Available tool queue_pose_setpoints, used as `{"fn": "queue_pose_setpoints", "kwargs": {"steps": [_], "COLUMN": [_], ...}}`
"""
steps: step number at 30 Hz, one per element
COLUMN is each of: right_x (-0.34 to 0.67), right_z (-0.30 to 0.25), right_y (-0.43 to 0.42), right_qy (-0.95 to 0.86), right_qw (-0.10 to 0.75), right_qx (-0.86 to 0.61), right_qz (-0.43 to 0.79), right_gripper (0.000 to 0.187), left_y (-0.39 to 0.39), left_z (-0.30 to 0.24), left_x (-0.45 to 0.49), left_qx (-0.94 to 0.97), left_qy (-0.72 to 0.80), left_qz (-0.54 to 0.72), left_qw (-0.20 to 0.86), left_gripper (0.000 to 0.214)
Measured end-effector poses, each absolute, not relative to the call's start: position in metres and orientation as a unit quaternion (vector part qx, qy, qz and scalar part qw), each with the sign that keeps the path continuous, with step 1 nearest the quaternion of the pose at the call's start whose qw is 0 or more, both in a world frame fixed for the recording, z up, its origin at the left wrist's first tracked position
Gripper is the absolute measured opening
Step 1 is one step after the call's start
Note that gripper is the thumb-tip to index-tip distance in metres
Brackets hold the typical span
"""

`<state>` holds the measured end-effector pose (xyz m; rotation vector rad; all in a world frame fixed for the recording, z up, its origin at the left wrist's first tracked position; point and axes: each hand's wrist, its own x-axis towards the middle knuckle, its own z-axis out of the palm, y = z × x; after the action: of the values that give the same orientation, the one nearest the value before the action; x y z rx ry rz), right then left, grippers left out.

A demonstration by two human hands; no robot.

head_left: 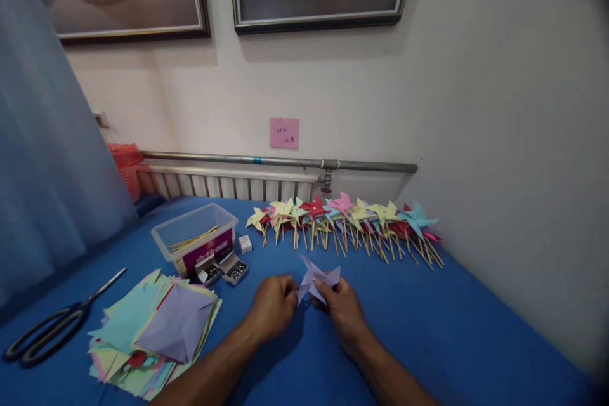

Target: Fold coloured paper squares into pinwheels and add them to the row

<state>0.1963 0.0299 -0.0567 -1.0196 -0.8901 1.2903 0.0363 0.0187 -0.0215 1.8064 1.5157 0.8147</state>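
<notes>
A light purple paper pinwheel (311, 276) is pinched in my right hand (345, 311), with the thumb on its front near the centre. Its blades are folded inward and their tips point outward. Just to the left, my left hand (273, 304) is closed, its curled fingertips close to the pinwheel's left blade. What those fingers hold, if anything, is hidden. Left of my forearm lies a stack of coloured paper squares (178, 323), a purple one uppermost. Two small open boxes of metal pins (236, 271) sit beyond my left hand.
Finished pinwheels on sticks (342, 219) lie in a row at the table's back. A clear plastic tub (195, 238) holds thin sticks, with a small white box (245, 243) beside it. Black-handled scissors (61, 323) lie at the left. A pipe (371, 166) runs along the wall.
</notes>
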Motion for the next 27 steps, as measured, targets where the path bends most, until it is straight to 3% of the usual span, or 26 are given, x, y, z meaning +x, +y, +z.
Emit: {"fn": "queue_pose_setpoints", "kwargs": {"steps": [27], "right_x": [0.1962], "right_z": [-0.0571], "right_y": [0.0301], "right_qy": [-0.396], "right_qw": [0.587], "right_qx": [-0.434], "right_qz": [0.556], "right_gripper": [0.039], "left_y": [0.0199], "left_z": [-0.0225], "left_x": [0.0367], "left_qx": [0.681], "left_qy": [0.576], "left_qz": [0.314], "left_qw": [0.325], "left_gripper": [0.017]}}
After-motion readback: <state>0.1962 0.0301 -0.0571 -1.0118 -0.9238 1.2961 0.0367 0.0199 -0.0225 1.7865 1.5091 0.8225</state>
